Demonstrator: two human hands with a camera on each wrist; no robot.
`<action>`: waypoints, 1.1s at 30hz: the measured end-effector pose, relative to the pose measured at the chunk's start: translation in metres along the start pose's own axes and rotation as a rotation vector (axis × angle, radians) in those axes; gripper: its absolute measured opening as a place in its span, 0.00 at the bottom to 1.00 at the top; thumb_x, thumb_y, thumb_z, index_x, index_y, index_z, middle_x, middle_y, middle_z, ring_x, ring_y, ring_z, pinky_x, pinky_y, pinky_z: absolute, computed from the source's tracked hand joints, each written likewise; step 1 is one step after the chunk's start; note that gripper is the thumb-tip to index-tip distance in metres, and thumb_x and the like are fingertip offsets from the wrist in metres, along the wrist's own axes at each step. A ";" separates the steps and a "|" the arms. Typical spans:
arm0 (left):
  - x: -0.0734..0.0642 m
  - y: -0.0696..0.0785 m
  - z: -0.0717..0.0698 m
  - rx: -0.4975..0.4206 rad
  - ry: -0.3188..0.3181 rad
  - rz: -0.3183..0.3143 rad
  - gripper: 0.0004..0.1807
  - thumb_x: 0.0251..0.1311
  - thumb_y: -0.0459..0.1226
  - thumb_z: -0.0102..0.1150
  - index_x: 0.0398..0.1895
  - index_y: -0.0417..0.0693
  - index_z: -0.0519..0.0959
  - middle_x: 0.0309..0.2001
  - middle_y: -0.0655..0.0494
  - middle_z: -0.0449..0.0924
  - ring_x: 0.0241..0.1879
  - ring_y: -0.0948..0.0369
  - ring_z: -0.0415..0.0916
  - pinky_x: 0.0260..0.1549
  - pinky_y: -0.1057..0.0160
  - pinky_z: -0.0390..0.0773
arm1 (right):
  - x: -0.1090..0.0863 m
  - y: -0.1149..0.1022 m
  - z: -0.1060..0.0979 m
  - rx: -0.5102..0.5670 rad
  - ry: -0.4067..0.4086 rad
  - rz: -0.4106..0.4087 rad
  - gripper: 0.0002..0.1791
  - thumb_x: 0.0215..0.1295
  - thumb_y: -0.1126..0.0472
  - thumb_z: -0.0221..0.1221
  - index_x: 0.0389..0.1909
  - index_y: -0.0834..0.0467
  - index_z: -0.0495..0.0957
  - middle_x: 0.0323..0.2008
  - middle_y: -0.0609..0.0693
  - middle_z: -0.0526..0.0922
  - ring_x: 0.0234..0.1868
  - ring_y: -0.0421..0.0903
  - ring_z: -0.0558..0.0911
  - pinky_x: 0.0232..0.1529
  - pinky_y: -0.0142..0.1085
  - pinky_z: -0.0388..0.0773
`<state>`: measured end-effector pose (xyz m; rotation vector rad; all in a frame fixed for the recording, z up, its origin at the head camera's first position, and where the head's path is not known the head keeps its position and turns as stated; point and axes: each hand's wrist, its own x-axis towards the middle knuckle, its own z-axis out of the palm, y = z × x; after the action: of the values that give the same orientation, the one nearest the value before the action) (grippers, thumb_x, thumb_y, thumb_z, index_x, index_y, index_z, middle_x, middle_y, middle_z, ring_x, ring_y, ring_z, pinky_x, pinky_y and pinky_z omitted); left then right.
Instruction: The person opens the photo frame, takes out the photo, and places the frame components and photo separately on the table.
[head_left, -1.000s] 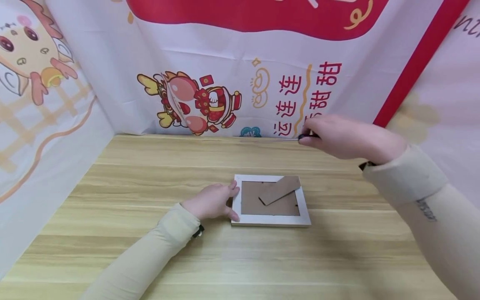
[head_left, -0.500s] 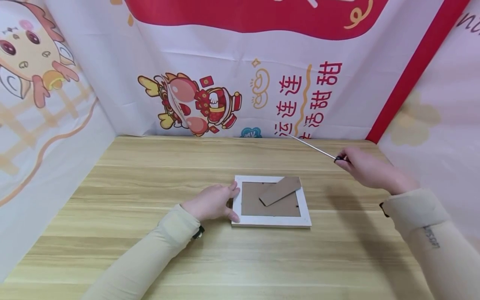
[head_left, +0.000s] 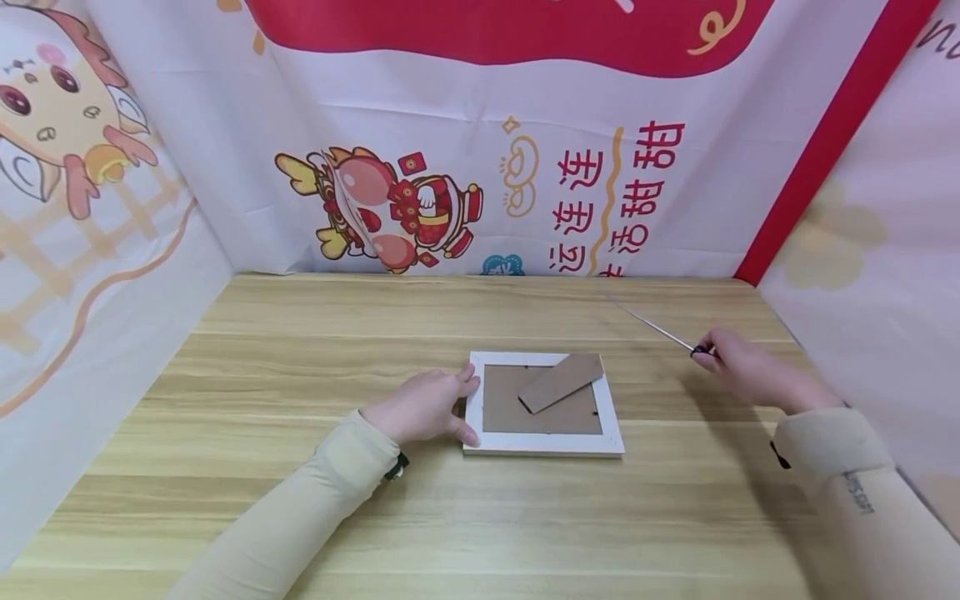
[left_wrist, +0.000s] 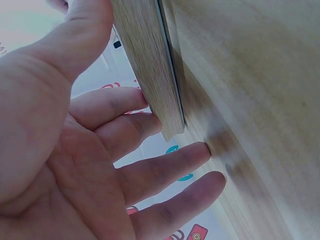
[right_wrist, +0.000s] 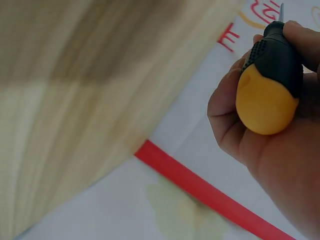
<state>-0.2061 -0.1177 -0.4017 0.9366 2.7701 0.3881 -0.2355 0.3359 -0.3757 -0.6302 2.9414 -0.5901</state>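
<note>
A white-rimmed picture frame (head_left: 547, 443) lies face down on the wooden table, its brown backing up and its easel leg (head_left: 561, 383) slanting across the far right corner. My left hand (head_left: 420, 406) rests against the frame's left side, thumb near the front corner and a finger towards the far one. In the left wrist view, the fingers of that hand are extended, with two fingertips at the frame's wood-grain edge (left_wrist: 150, 65). To the right, above the table, my right hand (head_left: 738, 367) grips a screwdriver (right_wrist: 267, 102) by its yellow and black handle, the thin shaft pointing far left.
Behind the table (head_left: 360, 321) hangs a white cloth backdrop (head_left: 450, 92) with red print and a cartoon dragon. Printed cloth also hangs along the left and right sides, close to the table's edges.
My right hand has moved right, down and nearer with the screwdriver, away from the backdrop. The left hand and the frame have stayed in place.
</note>
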 end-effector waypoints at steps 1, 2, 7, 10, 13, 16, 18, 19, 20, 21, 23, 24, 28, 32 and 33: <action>0.000 0.000 0.000 0.000 0.001 0.002 0.53 0.44 0.57 0.74 0.69 0.35 0.68 0.71 0.38 0.62 0.61 0.47 0.73 0.60 0.54 0.71 | -0.001 0.002 0.001 -0.004 -0.001 -0.001 0.07 0.73 0.66 0.54 0.39 0.69 0.71 0.30 0.52 0.74 0.32 0.47 0.72 0.33 0.41 0.71; 0.000 0.000 0.000 -0.003 0.002 0.003 0.53 0.44 0.56 0.74 0.70 0.35 0.67 0.70 0.38 0.62 0.61 0.48 0.73 0.60 0.54 0.71 | -0.001 0.004 0.003 -0.005 0.000 0.000 0.07 0.73 0.67 0.54 0.39 0.69 0.71 0.30 0.53 0.75 0.32 0.48 0.73 0.34 0.42 0.72; 0.000 0.001 -0.001 -0.006 -0.002 0.006 0.52 0.45 0.56 0.74 0.69 0.36 0.68 0.71 0.38 0.61 0.61 0.48 0.73 0.60 0.54 0.71 | -0.004 0.014 0.012 -0.004 0.021 -0.006 0.06 0.71 0.70 0.54 0.37 0.71 0.71 0.30 0.57 0.78 0.34 0.52 0.77 0.36 0.47 0.76; -0.001 0.002 -0.001 -0.008 0.000 0.006 0.52 0.45 0.56 0.74 0.69 0.36 0.68 0.71 0.38 0.61 0.61 0.47 0.72 0.61 0.54 0.71 | -0.005 0.018 0.017 0.009 0.022 0.006 0.05 0.70 0.71 0.55 0.36 0.70 0.71 0.30 0.57 0.78 0.34 0.51 0.77 0.35 0.47 0.76; -0.001 0.002 -0.001 -0.007 0.001 0.004 0.51 0.45 0.56 0.74 0.69 0.36 0.68 0.71 0.38 0.62 0.61 0.47 0.72 0.61 0.54 0.71 | -0.006 0.023 0.020 0.001 0.013 0.023 0.05 0.70 0.69 0.56 0.36 0.68 0.72 0.29 0.54 0.77 0.32 0.49 0.76 0.33 0.44 0.74; -0.001 0.002 -0.002 -0.005 0.001 0.004 0.52 0.45 0.56 0.74 0.69 0.36 0.68 0.71 0.38 0.62 0.61 0.47 0.73 0.61 0.54 0.71 | -0.007 0.027 0.023 -0.022 0.002 0.031 0.05 0.70 0.68 0.56 0.36 0.67 0.73 0.28 0.51 0.76 0.31 0.48 0.74 0.33 0.42 0.72; -0.001 0.001 -0.002 -0.002 0.002 0.005 0.52 0.45 0.56 0.74 0.69 0.36 0.68 0.70 0.38 0.62 0.60 0.47 0.73 0.60 0.54 0.71 | -0.006 0.030 0.025 -0.042 -0.004 0.047 0.06 0.71 0.66 0.56 0.36 0.66 0.73 0.28 0.50 0.75 0.31 0.47 0.74 0.33 0.43 0.72; -0.002 0.002 -0.002 -0.002 0.002 0.005 0.52 0.45 0.56 0.74 0.69 0.36 0.68 0.70 0.38 0.62 0.60 0.47 0.73 0.60 0.54 0.71 | -0.007 0.031 0.026 -0.051 -0.008 0.054 0.06 0.71 0.66 0.57 0.36 0.66 0.73 0.28 0.50 0.75 0.31 0.48 0.74 0.34 0.44 0.72; -0.002 0.002 -0.002 -0.004 0.004 0.007 0.52 0.45 0.56 0.74 0.69 0.36 0.68 0.70 0.38 0.62 0.60 0.47 0.74 0.60 0.54 0.71 | -0.007 0.032 0.027 -0.058 -0.011 0.060 0.07 0.70 0.65 0.57 0.36 0.66 0.73 0.28 0.51 0.75 0.31 0.49 0.74 0.34 0.44 0.72; -0.002 0.002 -0.002 -0.004 0.004 0.007 0.52 0.45 0.56 0.74 0.69 0.36 0.68 0.70 0.38 0.62 0.60 0.48 0.74 0.60 0.54 0.71 | -0.007 0.033 0.028 -0.064 -0.015 0.066 0.07 0.70 0.65 0.57 0.36 0.66 0.73 0.28 0.51 0.76 0.32 0.49 0.75 0.35 0.45 0.72; -0.002 0.002 -0.002 -0.005 0.005 0.009 0.52 0.45 0.56 0.74 0.69 0.36 0.68 0.70 0.38 0.62 0.60 0.48 0.74 0.60 0.54 0.71 | -0.007 0.034 0.029 -0.069 -0.022 0.082 0.07 0.70 0.65 0.58 0.37 0.67 0.72 0.29 0.53 0.76 0.32 0.51 0.75 0.36 0.47 0.73; -0.002 0.002 -0.002 -0.007 0.006 0.009 0.51 0.45 0.56 0.74 0.69 0.36 0.68 0.70 0.38 0.62 0.60 0.48 0.74 0.60 0.54 0.71 | -0.007 0.034 0.029 -0.067 -0.026 0.087 0.07 0.69 0.65 0.58 0.37 0.67 0.72 0.29 0.53 0.77 0.32 0.52 0.75 0.36 0.48 0.73; -0.001 0.002 -0.002 -0.005 0.004 0.005 0.52 0.45 0.56 0.73 0.70 0.36 0.68 0.71 0.38 0.61 0.61 0.48 0.73 0.60 0.54 0.71 | -0.006 0.033 0.030 -0.062 -0.027 0.100 0.07 0.68 0.67 0.58 0.38 0.68 0.72 0.31 0.56 0.78 0.34 0.54 0.77 0.38 0.51 0.74; 0.000 0.001 -0.001 0.000 -0.003 -0.004 0.52 0.44 0.57 0.73 0.70 0.37 0.67 0.71 0.39 0.60 0.62 0.48 0.72 0.61 0.55 0.71 | -0.006 0.031 0.029 -0.071 -0.030 0.112 0.08 0.68 0.67 0.59 0.40 0.69 0.73 0.31 0.56 0.79 0.35 0.55 0.78 0.39 0.53 0.74; -0.001 0.001 -0.001 0.003 -0.006 -0.007 0.53 0.44 0.57 0.73 0.70 0.37 0.67 0.71 0.39 0.59 0.62 0.48 0.71 0.61 0.55 0.70 | -0.006 0.030 0.028 -0.073 -0.033 0.114 0.09 0.68 0.66 0.60 0.41 0.69 0.73 0.30 0.56 0.78 0.34 0.54 0.77 0.39 0.52 0.74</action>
<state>-0.2054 -0.1175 -0.4005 0.9275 2.7683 0.3790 -0.2375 0.3539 -0.4135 -0.4694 2.9552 -0.4592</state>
